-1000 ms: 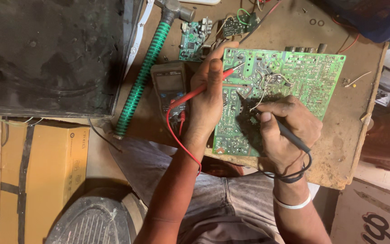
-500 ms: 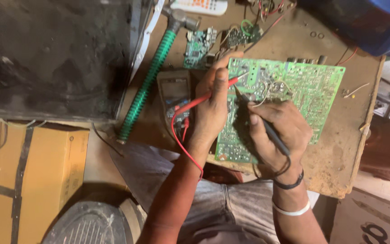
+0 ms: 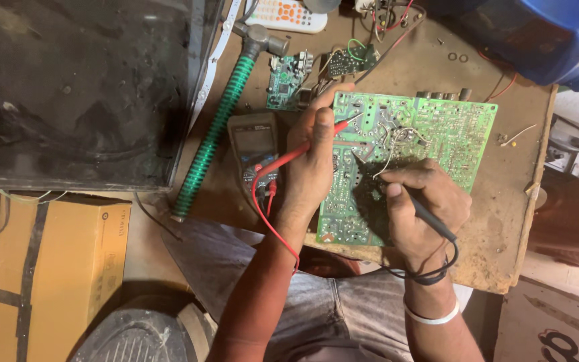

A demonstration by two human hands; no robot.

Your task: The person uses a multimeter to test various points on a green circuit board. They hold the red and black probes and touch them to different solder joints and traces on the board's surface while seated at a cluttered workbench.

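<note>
Now the green circuit board (image 3: 430, 134) lies flat on the brown desk (image 3: 504, 234), filling more of the view than a second ago as the head leans closer. The probing goes on, judging by both tips staying on the solder side. The left hand (image 3: 313, 161) arches over the board's edge, fingers clenched on the red probe (image 3: 303, 151); the right hand (image 3: 417, 201) pinches the black probe (image 3: 427, 218) pen-like near the middle
</note>
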